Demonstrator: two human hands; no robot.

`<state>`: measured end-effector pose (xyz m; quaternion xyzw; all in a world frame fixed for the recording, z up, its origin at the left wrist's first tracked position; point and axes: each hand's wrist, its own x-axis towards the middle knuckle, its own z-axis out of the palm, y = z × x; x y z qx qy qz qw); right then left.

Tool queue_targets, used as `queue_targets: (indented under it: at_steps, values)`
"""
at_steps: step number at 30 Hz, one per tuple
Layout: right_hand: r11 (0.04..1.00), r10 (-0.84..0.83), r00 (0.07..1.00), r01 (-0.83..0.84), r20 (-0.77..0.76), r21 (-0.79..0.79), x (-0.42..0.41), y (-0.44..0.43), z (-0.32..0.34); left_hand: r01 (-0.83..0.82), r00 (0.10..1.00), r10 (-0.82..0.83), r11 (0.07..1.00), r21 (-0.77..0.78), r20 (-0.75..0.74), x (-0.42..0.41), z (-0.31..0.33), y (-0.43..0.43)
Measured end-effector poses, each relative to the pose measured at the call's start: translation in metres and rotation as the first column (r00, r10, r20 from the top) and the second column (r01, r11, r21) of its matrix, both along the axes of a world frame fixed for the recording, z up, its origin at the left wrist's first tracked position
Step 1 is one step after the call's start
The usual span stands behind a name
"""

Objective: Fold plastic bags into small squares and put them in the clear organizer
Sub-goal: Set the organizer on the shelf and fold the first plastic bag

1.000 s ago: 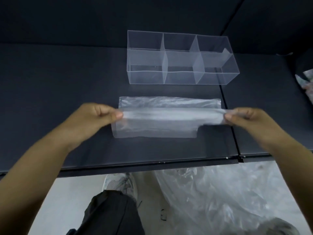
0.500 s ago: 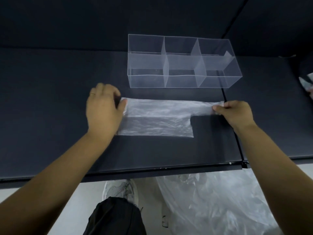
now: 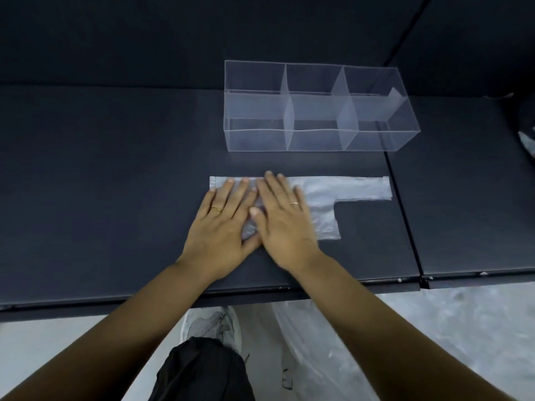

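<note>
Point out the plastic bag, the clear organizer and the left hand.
plastic bag (image 3: 333, 195): head view, bare film beside the handle strip.
clear organizer (image 3: 254, 140): head view, front wall, left compartment.
left hand (image 3: 223, 227): head view, back of the hand.

A single head-worn wide-angle view looks forward and steeply down, close over the flat black tabletop (image 3: 101, 183), whose near edge crosses the lower frame.

A dark table (image 3: 115, 198), split by a seam (image 3: 406, 227) toward its right edge, is shown. An organizer (image 3: 257, 140) is set near its far edge by the seam. A flattened bag (image 3: 347, 192) is laid between it and the near edge, reaching the seam.
</note>
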<state>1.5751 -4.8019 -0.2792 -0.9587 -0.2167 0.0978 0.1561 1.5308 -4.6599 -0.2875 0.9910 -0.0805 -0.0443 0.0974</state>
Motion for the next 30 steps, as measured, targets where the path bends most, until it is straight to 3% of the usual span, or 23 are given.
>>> queue_targets:
  at_steps: [3,8,10,13,15,18,21,24,28,30]
  values:
    - [0.982,-0.016,0.996,0.033,0.091,-0.186,0.015,-0.05,-0.012,-0.02,0.999,0.021,0.999,0.033,-0.026,-0.001,0.0,0.007]
    - [0.944,-0.161,0.981,0.185,0.108,-0.275,0.032,-0.127,-0.005,-0.051,0.996,0.054,0.997,0.052,-0.067,-0.001,0.001,0.02]
    - [0.952,-0.199,0.972,0.222,0.125,-0.211,0.032,-0.138,0.005,-0.034,0.996,0.034,0.999,-0.004,-0.087,-0.001,0.005,0.023]
    - [0.984,-0.15,0.985,0.14,0.082,0.114,0.012,-0.137,0.02,0.059,0.998,-0.064,0.988,-0.143,-0.03,-0.003,0.014,0.018]
    - [0.967,-0.1,0.994,0.087,0.044,0.239,-0.005,-0.134,0.022,0.143,0.989,-0.149,0.964,-0.226,-0.007,-0.006,0.016,0.007]
    - [0.952,-0.128,0.992,0.125,-0.007,0.281,-0.015,-0.128,0.017,0.216,0.969,-0.239,0.941,-0.259,-0.059,-0.01,0.012,-0.009]
    - [0.943,-0.156,0.988,0.149,0.0,0.296,-0.009,-0.12,0.016,0.192,0.977,-0.209,0.945,-0.266,-0.039,-0.01,0.009,-0.015]
    - [0.946,-0.143,0.985,0.165,-0.099,0.279,-0.002,-0.118,0.02,0.165,0.986,-0.166,0.938,-0.305,0.022,-0.01,0.009,-0.016]
    - [0.916,-0.112,0.934,0.229,-0.339,0.329,0.007,-0.122,0.041,0.191,0.969,-0.138,0.944,-0.269,0.205,-0.007,0.012,-0.021]
    - [0.936,-0.132,0.947,0.216,-0.292,0.278,0.006,-0.122,0.048,0.215,0.943,-0.144,0.952,-0.22,0.3,-0.005,0.014,-0.024]
